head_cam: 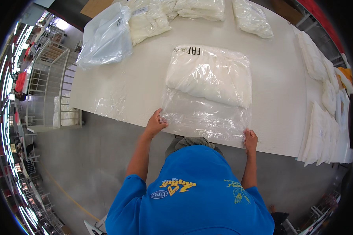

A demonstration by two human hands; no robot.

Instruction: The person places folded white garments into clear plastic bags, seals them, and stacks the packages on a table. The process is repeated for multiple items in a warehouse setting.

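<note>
A clear plastic bag (203,117) lies flat on the white table in front of me, with printed marks near its far edge. Inside it, a folded white fabric item (209,76) fills the far part, while the near part is slack and wrinkled. My left hand (156,124) holds the bag's near left corner, thumb on top and some fingers hidden. At the near right corner, my right hand (250,140) pinches the plastic between thumb and fingers.
On the white table (279,88), a stack of bluish plastic bags (106,41) lies far left. Bagged white items (200,8) line the far edge, another bag (253,19) beside them. Folded white pieces (320,132) lie along the right. A slatted metal cart (48,85) stands left.
</note>
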